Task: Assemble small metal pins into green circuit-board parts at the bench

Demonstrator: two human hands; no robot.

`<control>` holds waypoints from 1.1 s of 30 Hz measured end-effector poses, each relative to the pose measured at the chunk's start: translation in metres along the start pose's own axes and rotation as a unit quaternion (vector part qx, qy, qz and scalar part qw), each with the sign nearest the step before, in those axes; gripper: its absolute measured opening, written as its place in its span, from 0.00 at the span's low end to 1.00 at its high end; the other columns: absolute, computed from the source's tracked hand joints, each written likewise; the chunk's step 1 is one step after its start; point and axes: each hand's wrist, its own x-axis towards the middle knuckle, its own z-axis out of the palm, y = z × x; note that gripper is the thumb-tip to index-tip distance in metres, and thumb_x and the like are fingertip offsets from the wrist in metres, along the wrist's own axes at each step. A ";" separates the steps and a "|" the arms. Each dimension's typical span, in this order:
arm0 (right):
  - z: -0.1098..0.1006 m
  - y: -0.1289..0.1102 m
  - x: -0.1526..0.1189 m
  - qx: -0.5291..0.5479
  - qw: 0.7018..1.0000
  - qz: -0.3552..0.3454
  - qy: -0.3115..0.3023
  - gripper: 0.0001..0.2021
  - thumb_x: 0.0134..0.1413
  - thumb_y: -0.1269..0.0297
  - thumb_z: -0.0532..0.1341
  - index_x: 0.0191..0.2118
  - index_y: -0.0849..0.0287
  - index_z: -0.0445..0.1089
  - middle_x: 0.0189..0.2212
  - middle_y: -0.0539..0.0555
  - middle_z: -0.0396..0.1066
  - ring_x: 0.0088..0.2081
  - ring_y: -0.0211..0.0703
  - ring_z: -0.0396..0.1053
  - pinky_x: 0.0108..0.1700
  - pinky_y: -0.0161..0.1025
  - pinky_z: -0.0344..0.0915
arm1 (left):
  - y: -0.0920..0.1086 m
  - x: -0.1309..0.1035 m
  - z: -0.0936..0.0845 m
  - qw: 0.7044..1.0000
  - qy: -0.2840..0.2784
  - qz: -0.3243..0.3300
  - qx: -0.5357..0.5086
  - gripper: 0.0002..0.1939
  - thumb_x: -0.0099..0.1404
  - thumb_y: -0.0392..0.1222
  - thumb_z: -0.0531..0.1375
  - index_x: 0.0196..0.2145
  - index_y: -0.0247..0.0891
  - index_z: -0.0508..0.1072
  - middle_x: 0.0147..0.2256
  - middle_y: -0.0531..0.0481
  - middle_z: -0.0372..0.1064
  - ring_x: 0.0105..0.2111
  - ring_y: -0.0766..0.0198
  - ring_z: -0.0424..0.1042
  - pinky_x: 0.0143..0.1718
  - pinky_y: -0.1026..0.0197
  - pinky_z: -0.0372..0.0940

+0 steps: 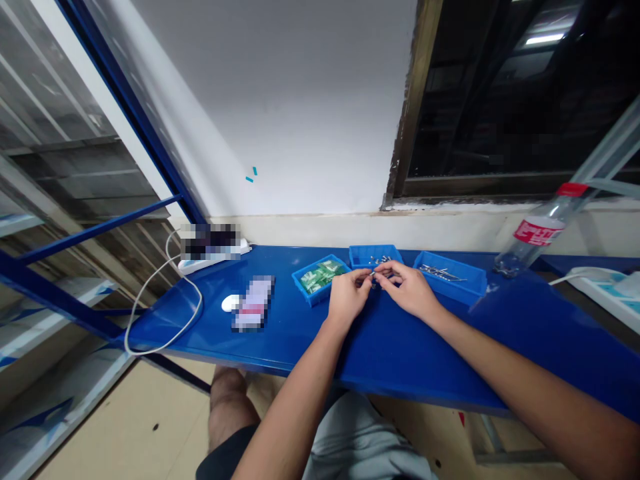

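Observation:
My left hand [349, 291] and my right hand [404, 287] meet over the blue table, fingertips pinched close together. Between them is a small metallic piece [373, 273], too tiny to name. Just behind the hands stands a blue bin [365, 252] with small shiny metal parts in it. Left of my left hand, a second blue bin [311, 298] holds several green-and-clear packets [320, 275]. To the right of my right hand, a third blue bin [473, 285] contains thin metal rods [443, 273].
The blue table [400, 360] runs along a white wall. On its left lie a white round object [231, 303], a pixelated flat item [254, 303] and a power strip [215, 256] with a looping white cable [200, 307]. A plastic bottle [537, 233] stands at right, near another white strip [607, 293].

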 end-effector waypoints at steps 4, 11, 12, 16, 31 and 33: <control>0.002 0.005 0.000 0.034 0.999 0.023 0.005 0.10 0.61 0.56 0.66 0.44 0.55 0.75 0.39 0.56 0.80 0.40 0.49 0.79 0.42 0.46 0.79 | 0.000 0.001 0.000 1.000 -0.009 0.015 -0.005 0.12 0.70 0.34 0.63 0.48 0.39 0.84 0.45 0.46 0.84 0.43 0.57 0.84 0.51 0.55 0.78; 0.004 0.008 0.001 0.062 0.998 0.017 0.007 0.14 0.57 0.56 0.69 0.46 0.55 0.72 0.39 0.56 0.77 0.41 0.48 0.78 0.40 0.44 0.78 | 0.003 0.001 -0.001 0.998 0.003 0.012 -0.059 0.20 0.69 0.29 0.63 0.56 0.39 0.76 0.45 0.46 0.84 0.42 0.59 0.84 0.48 0.56 0.79; 0.004 0.007 0.001 0.060 0.998 0.015 0.009 0.15 0.57 0.55 0.69 0.47 0.55 0.72 0.39 0.56 0.77 0.41 0.48 0.78 0.40 0.44 0.78 | 0.003 0.001 -0.001 0.998 0.000 0.012 -0.064 0.21 0.69 0.29 0.63 0.58 0.39 0.75 0.45 0.46 0.84 0.42 0.59 0.84 0.49 0.55 0.78; 0.001 0.004 0.002 0.019 1.000 0.000 0.014 0.15 0.60 0.55 0.68 0.50 0.54 0.72 0.39 0.56 0.78 0.40 0.49 0.78 0.39 0.45 0.77 | 0.001 0.001 -0.001 0.998 -0.004 0.024 -0.065 0.27 0.70 0.28 0.60 0.64 0.40 0.69 0.49 0.45 0.82 0.48 0.58 0.83 0.53 0.53 0.77; -0.019 0.004 0.009 -0.247 0.954 -0.164 -0.048 0.09 0.69 0.63 0.59 0.49 0.51 0.76 0.44 0.59 0.77 0.48 0.58 0.72 0.53 0.55 0.71 | 0.001 0.000 0.001 0.999 0.016 0.040 -0.015 0.24 0.74 0.36 0.59 0.66 0.41 0.66 0.49 0.44 0.81 0.45 0.58 0.82 0.49 0.56 0.77; -0.015 0.005 0.005 -0.229 0.948 -0.178 -0.129 0.09 0.66 0.65 0.62 0.48 0.50 0.77 0.44 0.58 0.77 0.48 0.56 0.73 0.53 0.53 0.72 | 0.002 0.000 0.001 0.999 0.018 0.042 -0.015 0.24 0.74 0.35 0.59 0.65 0.40 0.67 0.48 0.44 0.81 0.45 0.58 0.82 0.49 0.56 0.77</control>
